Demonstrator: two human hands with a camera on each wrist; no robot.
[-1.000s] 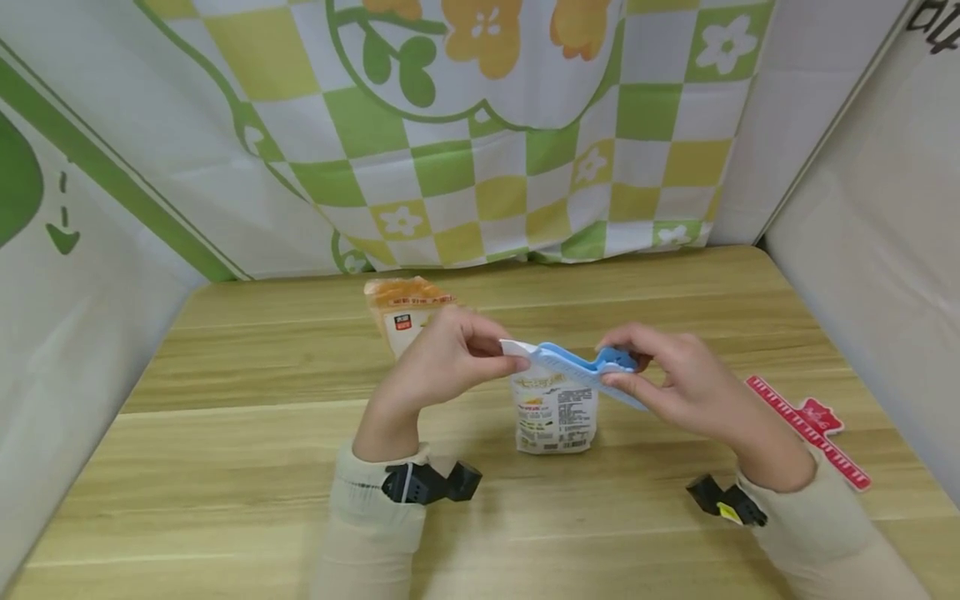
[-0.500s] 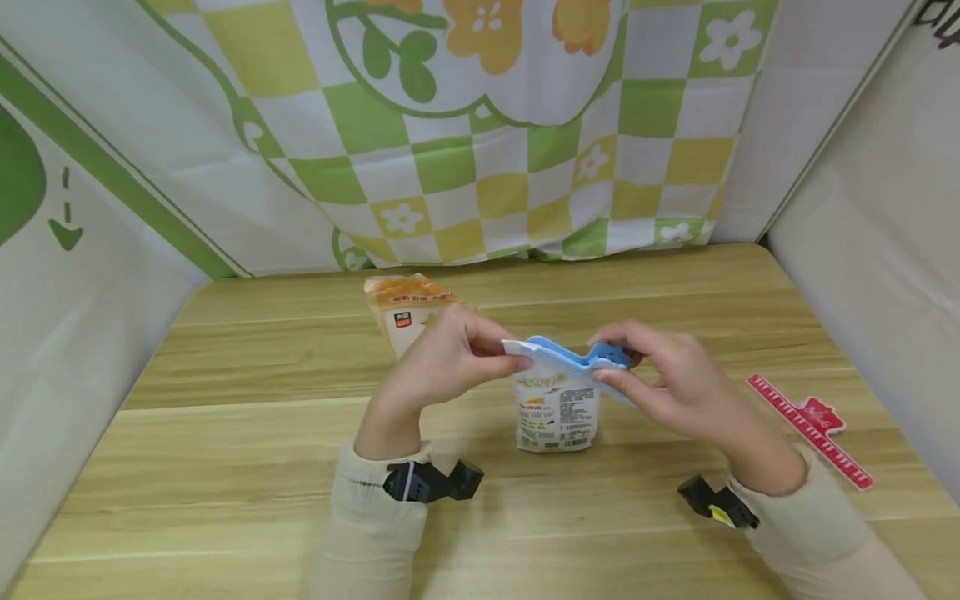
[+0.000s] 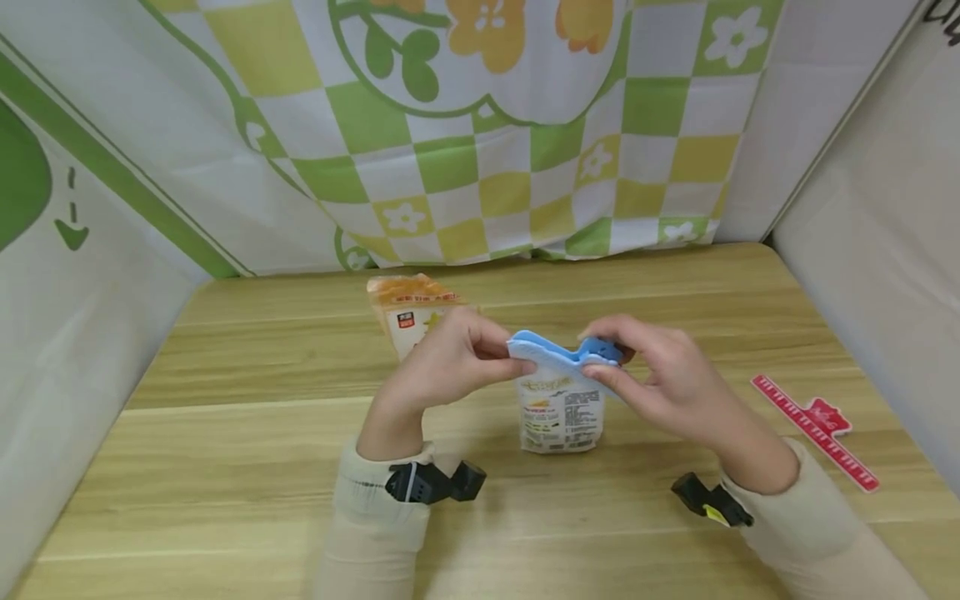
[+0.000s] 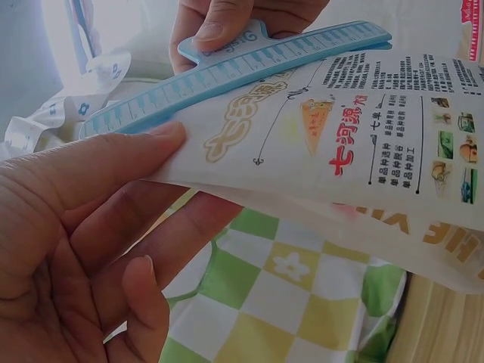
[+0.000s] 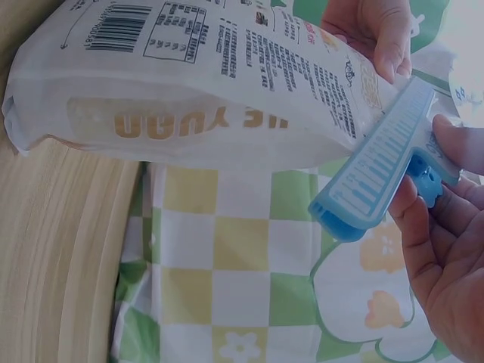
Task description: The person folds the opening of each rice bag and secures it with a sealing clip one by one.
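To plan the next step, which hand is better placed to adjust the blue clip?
Probably the right hand: it pinches the blue clip by its handle, while the left hand pinches the upper edge of the white bag.

Cloth-walled booth (image 3: pixel 862 225) — checked hanging (image 3: pixel 506 146), wooden table (image 3: pixel 225 483)

- Left sleeve (image 3: pixel 375 567): it is cream-coloured, with a broad cuff (image 3: pixel 382 521) and a thin dark line (image 3: pixel 366 484).
- Right sleeve (image 3: pixel 855 550): of the same cream colour, also broad at the cuff (image 3: pixel 802 500).
- Left camera (image 3: pixel 429 485): black and angular, a pale strap (image 3: pixel 411 482) crossing it.
- Right camera (image 3: pixel 696 493): also black and angular, having a small yellow label (image 3: pixel 717 516).
- Fingers (image 4: pixel 145 299): bare.
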